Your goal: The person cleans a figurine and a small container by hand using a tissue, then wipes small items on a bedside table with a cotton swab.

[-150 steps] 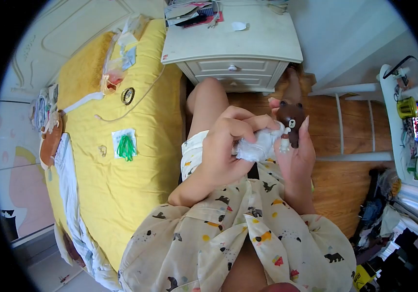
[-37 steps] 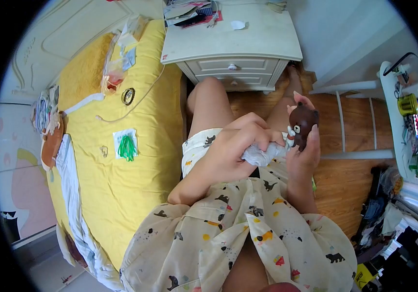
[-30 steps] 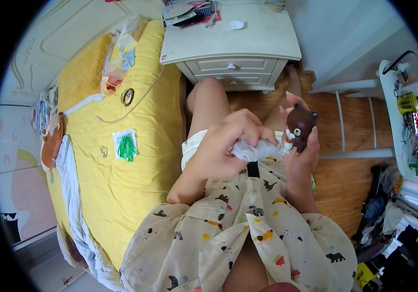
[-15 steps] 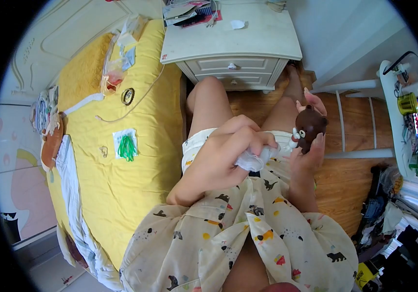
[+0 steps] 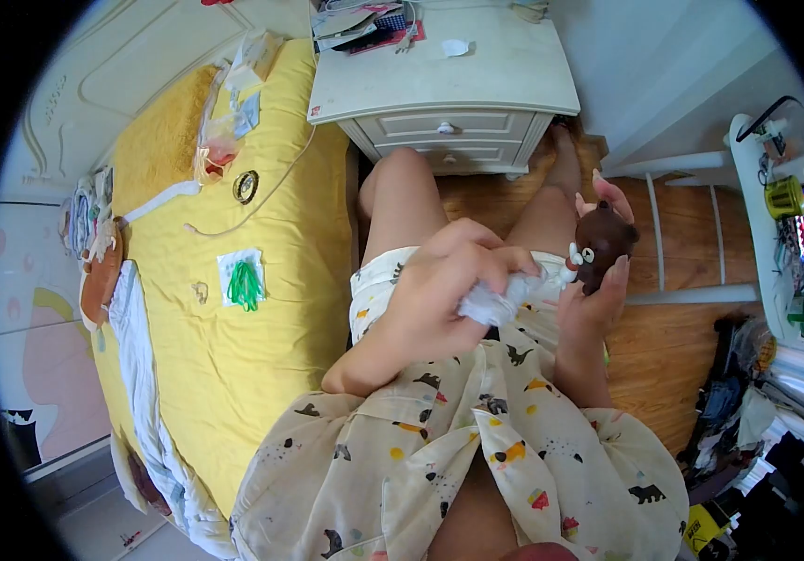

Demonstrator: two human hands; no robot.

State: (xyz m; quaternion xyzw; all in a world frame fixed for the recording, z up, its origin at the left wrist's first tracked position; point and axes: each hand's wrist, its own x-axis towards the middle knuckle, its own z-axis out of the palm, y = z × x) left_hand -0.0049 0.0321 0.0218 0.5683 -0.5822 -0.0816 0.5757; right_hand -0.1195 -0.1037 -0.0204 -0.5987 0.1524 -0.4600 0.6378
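My left hand point(image 5: 444, 290) is closed around a crumpled white tissue point(image 5: 495, 301), held over my lap. To its right, my right hand point(image 5: 598, 304) grips a dark brown bear figurine point(image 5: 605, 245) with a pale muzzle and a white piece at its neck. The bear lies tipped sideways, its face turned toward the tissue. A small gap separates the tissue from the bear. Part of the right palm is hidden behind the figurine.
On the left is a yellow bed point(image 5: 280, 374) bearing a packet with green strips point(image 5: 245, 285), a cable point(image 5: 261, 201) and a round black-gold item point(image 5: 246, 186). A white nightstand point(image 5: 477, 84) stands ahead. A cluttered white table point(image 5: 762, 252) is at right, with clothes point(image 5: 748, 430) below.
The bear and my right hand have shifted slightly to the right, and the bear has turned a little. My left hand has moved slightly with the tissue.
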